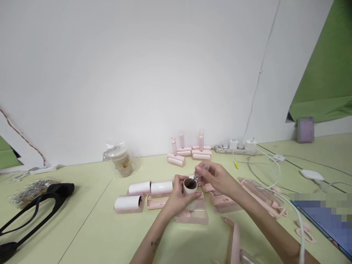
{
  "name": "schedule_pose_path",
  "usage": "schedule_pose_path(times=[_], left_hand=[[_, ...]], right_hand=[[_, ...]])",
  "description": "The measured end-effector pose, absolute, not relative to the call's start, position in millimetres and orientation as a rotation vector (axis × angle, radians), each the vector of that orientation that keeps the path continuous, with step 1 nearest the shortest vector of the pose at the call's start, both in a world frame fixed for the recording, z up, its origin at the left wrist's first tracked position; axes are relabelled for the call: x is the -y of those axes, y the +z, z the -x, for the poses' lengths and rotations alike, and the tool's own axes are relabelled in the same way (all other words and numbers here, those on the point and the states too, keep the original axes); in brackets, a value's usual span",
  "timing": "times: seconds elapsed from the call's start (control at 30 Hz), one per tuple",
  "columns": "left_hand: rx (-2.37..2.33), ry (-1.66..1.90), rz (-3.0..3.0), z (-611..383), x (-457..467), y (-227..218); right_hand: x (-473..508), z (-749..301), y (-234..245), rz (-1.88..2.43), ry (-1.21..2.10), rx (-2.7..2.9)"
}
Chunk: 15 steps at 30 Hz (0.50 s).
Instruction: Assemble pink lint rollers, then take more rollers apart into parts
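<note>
My left hand is wrapped round a white paper roll, held upright with its dark hollow core facing up. My right hand pinches a small clear plastic handle piece, whose tip points into the roll's core. Both hands hover just above a pale pink plastic cover lying on the table. To the left lie three more white rolls in pink shells. Further pink cover parts sit right of my hands.
Assembled pink lint rollers stand against the wall beside a power strip with chargers and white cables. A plastic-wrapped jar stands at back left. A black strap and a bag of small parts lie far left.
</note>
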<state>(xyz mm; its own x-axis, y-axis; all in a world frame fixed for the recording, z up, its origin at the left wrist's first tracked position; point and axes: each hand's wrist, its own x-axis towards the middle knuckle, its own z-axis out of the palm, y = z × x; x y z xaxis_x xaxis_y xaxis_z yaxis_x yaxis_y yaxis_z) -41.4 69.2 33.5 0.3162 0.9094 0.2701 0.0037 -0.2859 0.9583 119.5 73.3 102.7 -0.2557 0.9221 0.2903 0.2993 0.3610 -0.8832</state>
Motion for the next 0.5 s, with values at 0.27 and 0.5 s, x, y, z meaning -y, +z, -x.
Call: schedule_pose_path(times=[0.27,0.5], left_hand=[[-0.861,1.134,-1.607,41.1,-68.1,33.3],[-0.949,0.907,-1.895,47.7,-58.4,52.0]], right_hand=[[-70.9,-112.2,87.4,1.082,0.700,1.966],[-59.0,-129.4,118.0,0.971,0.787,1.652]])
